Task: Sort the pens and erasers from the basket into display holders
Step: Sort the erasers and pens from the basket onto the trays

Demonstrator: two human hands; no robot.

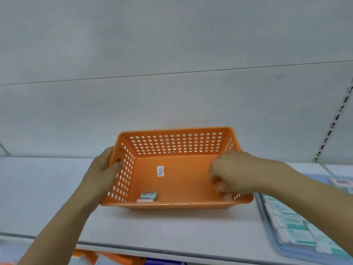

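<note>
Head view: left hand [104,174] grips basket [179,204] wall; right hand [232,174] curled inside, grasp unclear; sticker [160,171] text unreadable.

Two bare forearms show, the left entering from about 7 o'clock and the right from about 4 o'clock. No sleeve, cuff, glove, watch or ring is visible on either one, from the frame edge to the fingers. The left hand [104,174] shows its back and a broad thumb, while the right hand [232,175] shows its back and knuckles, its fingertips [221,188] blurred and pale, too soft to make out any nails.
</note>
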